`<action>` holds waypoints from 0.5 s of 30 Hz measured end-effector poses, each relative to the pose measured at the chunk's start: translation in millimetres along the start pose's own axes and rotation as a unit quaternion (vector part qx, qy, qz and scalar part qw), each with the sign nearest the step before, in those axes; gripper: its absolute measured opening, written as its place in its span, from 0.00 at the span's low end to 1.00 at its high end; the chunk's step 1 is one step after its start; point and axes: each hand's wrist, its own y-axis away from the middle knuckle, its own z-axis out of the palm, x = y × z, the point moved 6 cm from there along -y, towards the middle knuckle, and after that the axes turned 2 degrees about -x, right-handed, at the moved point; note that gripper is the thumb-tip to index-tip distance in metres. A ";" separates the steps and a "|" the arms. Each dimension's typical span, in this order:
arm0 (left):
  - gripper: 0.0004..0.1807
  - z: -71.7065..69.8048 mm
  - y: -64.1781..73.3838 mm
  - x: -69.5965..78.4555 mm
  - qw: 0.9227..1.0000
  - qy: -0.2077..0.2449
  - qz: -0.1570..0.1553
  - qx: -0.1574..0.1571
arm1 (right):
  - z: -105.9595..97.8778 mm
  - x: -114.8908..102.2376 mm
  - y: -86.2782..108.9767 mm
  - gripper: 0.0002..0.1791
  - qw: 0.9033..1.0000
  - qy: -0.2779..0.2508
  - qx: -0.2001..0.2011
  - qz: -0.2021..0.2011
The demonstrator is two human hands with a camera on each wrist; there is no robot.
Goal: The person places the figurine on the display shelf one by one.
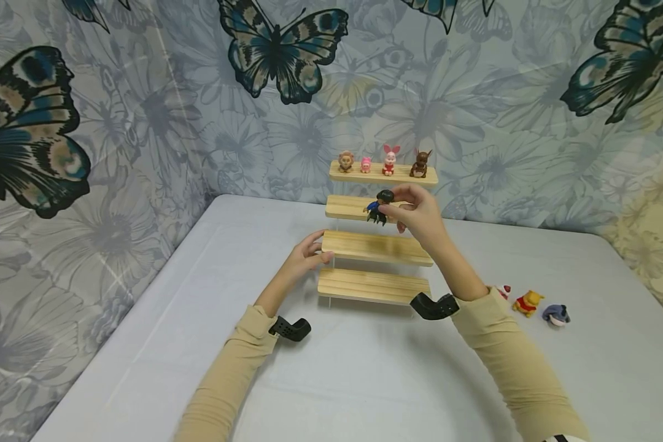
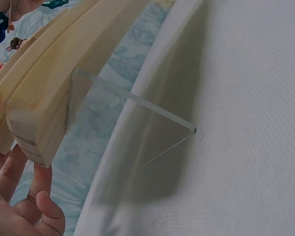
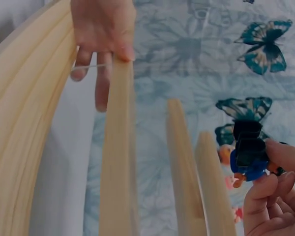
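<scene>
A small figurine (image 1: 375, 210) with black hair, a blue top and black lower part is pinched between the thumb and fingers of my right hand (image 1: 420, 218). It is held in front of the second tier from the top of a stepped wooden display shelf (image 1: 376, 245) with clear supports. My left hand (image 1: 304, 255) grips the left end of the tier second from the bottom, its thumb at the front. In the right wrist view that thumb lies on the board's end, and fingers hang beside it. Figurines stand on the top tier: a lion (image 1: 345, 161), a small pink one (image 1: 366, 164), a piglet (image 1: 390, 161) and a brown kangaroo (image 1: 420, 164).
On the white table (image 1: 199, 294), right of my right forearm, lie a yellow bear figurine in red (image 1: 527, 303), a blue-grey donkey figurine (image 1: 556, 315) and a partly hidden red-and-white one (image 1: 504, 291). Butterfly-patterned cloth (image 1: 309, 135) hangs behind.
</scene>
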 end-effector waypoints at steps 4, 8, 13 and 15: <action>0.35 0.3 0.1 -0.6 1.000 0.000 -0.001 0.002 | 6.2 2.6 -7.2 0.15 1.000 -0.013 0.007 0.010; 0.35 0.8 0.1 -0.4 1.000 0.001 0.002 0.000 | 11.0 3.8 -13.2 0.15 1.000 -0.022 0.012 0.012; 0.36 0.6 -0.5 -1.0 1.000 -0.001 0.001 -0.001 | 16.7 6.2 -22.4 0.16 0.999 -0.023 0.019 0.013; 0.36 0.2 -0.9 -1.3 1.000 -0.003 -0.001 0.000 | 19.6 8.4 -26.0 0.17 1.000 -0.020 0.018 0.016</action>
